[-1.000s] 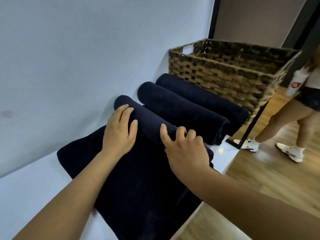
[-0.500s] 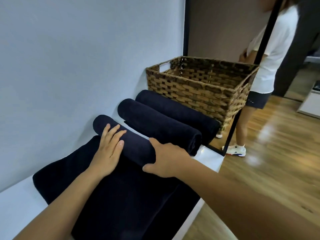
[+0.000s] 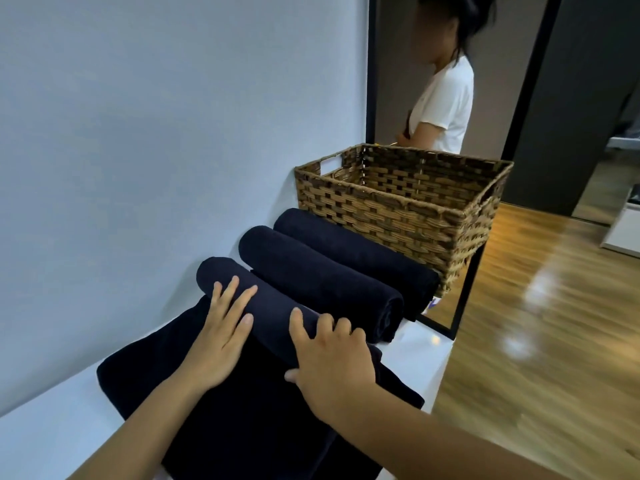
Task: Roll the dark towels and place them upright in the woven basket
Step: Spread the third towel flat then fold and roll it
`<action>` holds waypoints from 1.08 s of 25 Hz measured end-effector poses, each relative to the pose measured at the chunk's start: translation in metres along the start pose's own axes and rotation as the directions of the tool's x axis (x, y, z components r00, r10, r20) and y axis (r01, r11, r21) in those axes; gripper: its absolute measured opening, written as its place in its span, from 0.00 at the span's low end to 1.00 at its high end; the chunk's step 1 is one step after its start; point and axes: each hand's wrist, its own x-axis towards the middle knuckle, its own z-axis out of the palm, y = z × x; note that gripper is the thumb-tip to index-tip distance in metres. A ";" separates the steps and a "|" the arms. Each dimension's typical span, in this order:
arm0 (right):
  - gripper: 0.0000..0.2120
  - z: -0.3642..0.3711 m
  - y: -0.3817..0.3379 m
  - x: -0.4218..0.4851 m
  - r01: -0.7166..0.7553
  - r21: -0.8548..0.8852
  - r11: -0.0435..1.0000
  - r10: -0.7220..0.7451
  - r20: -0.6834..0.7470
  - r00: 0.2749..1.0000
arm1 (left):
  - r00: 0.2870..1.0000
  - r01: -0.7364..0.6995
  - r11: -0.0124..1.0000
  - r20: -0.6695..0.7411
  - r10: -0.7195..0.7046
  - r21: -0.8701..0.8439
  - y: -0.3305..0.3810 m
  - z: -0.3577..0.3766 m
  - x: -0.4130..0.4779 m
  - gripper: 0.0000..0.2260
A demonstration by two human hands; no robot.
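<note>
Four straight fingers [image 3: 239, 299] of your left hand [image 3: 218, 344] lie spread on top of the half-rolled towel [image 3: 273, 308]; they press on it and do not grip. On your right hand [image 3: 332, 362] the fingers are bent over the right end of the same roll and the thumb sits on its near side, so this hand holds the roll around.

This towel is very dark, almost black, with a soft short pile. Its far part is wound into a tight cylinder that lies across the desk [image 3: 52, 434]. Its near part lies flat under your wrists and reaches to the front edge of the desk.

Just behind it a second rolled towel [image 3: 322, 282] lies on its side, touching or almost touching the roll under your hands. A third rolled towel [image 3: 356, 251] lies against that one. The woven basket [image 3: 398, 216] stands behind the third roll, at the far end of the desk. It is brown, rectangular, open at the top, and you cannot see its bottom. The two finished rolls lie between your hands and the basket.

On the left rises a pale wall [image 3: 173, 116]. Beyond the basket a person in a white shirt [image 3: 446, 105] stands on the wooden floor [image 3: 536, 323].
</note>
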 end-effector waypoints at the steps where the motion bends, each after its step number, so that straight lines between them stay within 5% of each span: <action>1: 0.35 -0.008 0.006 0.005 0.013 0.066 0.998 -0.015 0.034 0.999 | 1.000 0.001 1.000 0.010 -0.002 0.025 -0.002 -0.002 -0.006 0.21; 6: 0.41 -0.018 0.023 0.022 0.035 0.319 0.947 -0.090 0.159 0.983 | 1.000 0.022 0.999 0.022 -0.022 0.038 -0.005 -0.010 -0.022 0.20; 10: 0.38 0.007 -0.026 0.003 0.056 -0.028 0.998 -0.055 0.022 0.998 | 0.991 0.075 0.991 -0.100 -0.087 -0.113 0.000 -0.018 -0.038 0.17; 15: 0.33 0.021 -0.068 -0.021 0.151 -0.336 0.930 -0.172 -0.033 0.985 | 0.964 0.179 0.983 -0.189 -0.185 -0.047 0.010 -0.020 -0.048 0.21; 22: 0.44 -0.025 -0.002 0.016 0.077 0.287 0.955 -0.127 0.158 0.979 | 0.993 0.086 0.996 -0.081 -0.085 0.020 -0.003 -0.014 -0.045 0.25; 24: 0.46 -0.014 -0.010 0.014 0.071 0.242 0.968 -0.115 0.175 0.978 | 0.991 0.074 0.997 -0.111 -0.076 -0.014 -0.006 -0.013 -0.046 0.26; 27: 0.40 0.003 -0.047 -0.004 0.101 -0.025 0.995 -0.101 0.005 0.995 | 0.966 0.083 0.994 -0.241 -0.098 -0.072 -0.006 -0.014 -0.046 0.25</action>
